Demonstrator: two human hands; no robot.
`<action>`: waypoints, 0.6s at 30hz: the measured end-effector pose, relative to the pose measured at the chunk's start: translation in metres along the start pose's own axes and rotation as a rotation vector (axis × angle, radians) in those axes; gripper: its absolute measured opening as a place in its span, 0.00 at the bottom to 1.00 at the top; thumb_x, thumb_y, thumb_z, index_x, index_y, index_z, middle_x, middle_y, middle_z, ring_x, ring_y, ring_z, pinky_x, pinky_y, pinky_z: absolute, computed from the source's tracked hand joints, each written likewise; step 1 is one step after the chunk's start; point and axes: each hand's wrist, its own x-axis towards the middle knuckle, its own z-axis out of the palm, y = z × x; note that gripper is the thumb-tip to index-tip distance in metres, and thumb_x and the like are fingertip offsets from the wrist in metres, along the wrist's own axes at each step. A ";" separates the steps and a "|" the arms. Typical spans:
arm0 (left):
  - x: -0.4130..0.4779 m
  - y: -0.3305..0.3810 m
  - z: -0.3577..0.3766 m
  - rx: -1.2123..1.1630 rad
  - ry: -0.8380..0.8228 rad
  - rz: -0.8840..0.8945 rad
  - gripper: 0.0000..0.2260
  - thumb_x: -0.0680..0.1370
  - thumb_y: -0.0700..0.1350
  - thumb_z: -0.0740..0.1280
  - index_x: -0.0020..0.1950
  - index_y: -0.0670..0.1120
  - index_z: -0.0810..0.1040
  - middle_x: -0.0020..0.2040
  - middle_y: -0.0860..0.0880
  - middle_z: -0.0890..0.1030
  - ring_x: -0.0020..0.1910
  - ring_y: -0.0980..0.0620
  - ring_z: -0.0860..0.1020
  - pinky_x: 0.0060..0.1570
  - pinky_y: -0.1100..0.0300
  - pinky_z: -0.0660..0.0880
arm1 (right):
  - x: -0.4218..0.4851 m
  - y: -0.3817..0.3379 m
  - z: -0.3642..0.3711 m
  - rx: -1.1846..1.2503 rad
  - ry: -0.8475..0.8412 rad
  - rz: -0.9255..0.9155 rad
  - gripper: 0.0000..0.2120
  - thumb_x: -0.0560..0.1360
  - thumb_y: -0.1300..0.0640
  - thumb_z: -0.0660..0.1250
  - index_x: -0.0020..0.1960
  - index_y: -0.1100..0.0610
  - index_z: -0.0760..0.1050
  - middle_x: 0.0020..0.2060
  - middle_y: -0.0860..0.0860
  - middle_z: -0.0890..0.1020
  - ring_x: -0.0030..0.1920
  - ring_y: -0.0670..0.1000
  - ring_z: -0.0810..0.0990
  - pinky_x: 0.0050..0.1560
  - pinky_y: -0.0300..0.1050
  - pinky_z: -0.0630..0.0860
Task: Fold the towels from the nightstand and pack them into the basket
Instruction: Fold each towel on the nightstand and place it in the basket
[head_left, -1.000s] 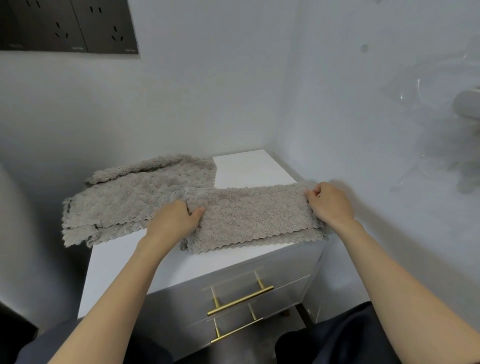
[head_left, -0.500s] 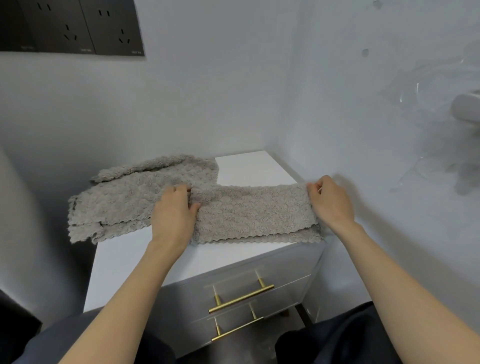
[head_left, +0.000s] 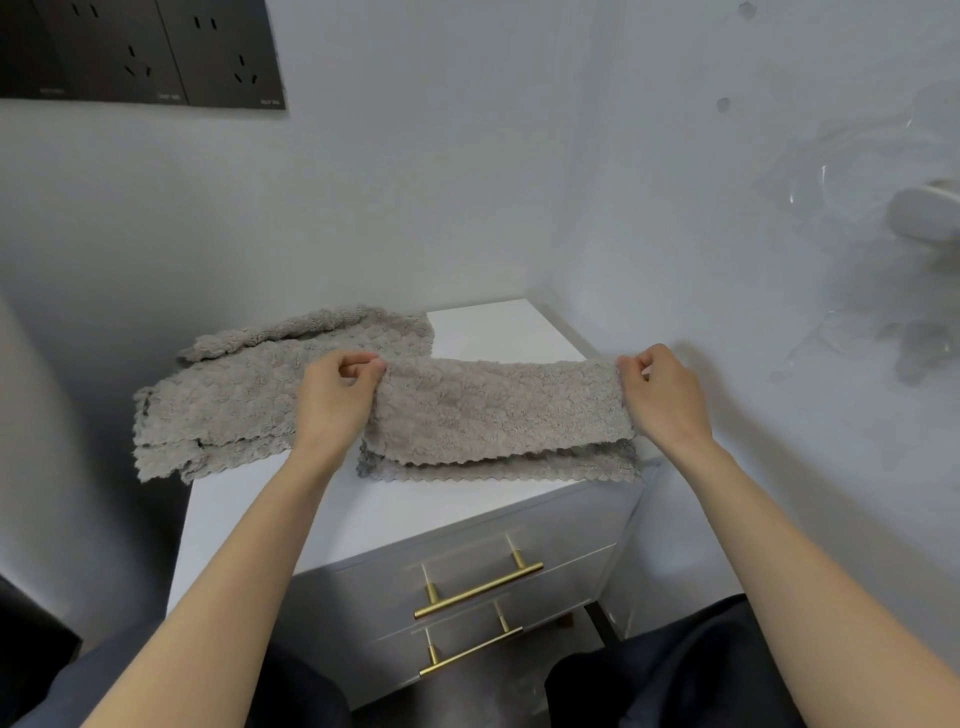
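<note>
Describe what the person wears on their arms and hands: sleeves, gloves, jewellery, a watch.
Both arms are bare: no sleeve shows on the left forearm or the right forearm down to the frame's edge. The left hand and right hand wear no gloves, and no ring, watch or bracelet shows on the sides in view. Dark navy clothing covers the lap.

Nightstand (head_left: 498, 332) tight against corner walls (head_left: 675, 234)
</note>
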 end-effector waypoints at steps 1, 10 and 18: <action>0.001 0.000 0.000 -0.004 0.004 0.003 0.09 0.78 0.45 0.67 0.56 0.43 0.80 0.41 0.58 0.76 0.42 0.61 0.74 0.42 0.67 0.68 | -0.002 0.000 -0.002 0.004 -0.010 0.004 0.12 0.80 0.50 0.56 0.47 0.57 0.70 0.33 0.50 0.79 0.41 0.56 0.78 0.40 0.47 0.69; -0.003 -0.014 0.003 0.274 -0.061 0.224 0.09 0.80 0.43 0.64 0.58 0.42 0.77 0.49 0.49 0.76 0.48 0.52 0.74 0.49 0.59 0.70 | -0.019 0.006 -0.001 -0.165 -0.131 -0.018 0.13 0.82 0.52 0.51 0.50 0.62 0.67 0.44 0.61 0.80 0.46 0.62 0.78 0.47 0.53 0.74; -0.008 -0.016 0.004 0.401 -0.081 0.161 0.12 0.80 0.44 0.63 0.61 0.40 0.72 0.57 0.42 0.75 0.52 0.45 0.74 0.48 0.54 0.71 | -0.023 0.010 0.005 -0.339 -0.122 -0.009 0.13 0.82 0.51 0.53 0.54 0.62 0.66 0.48 0.61 0.79 0.49 0.62 0.77 0.45 0.52 0.73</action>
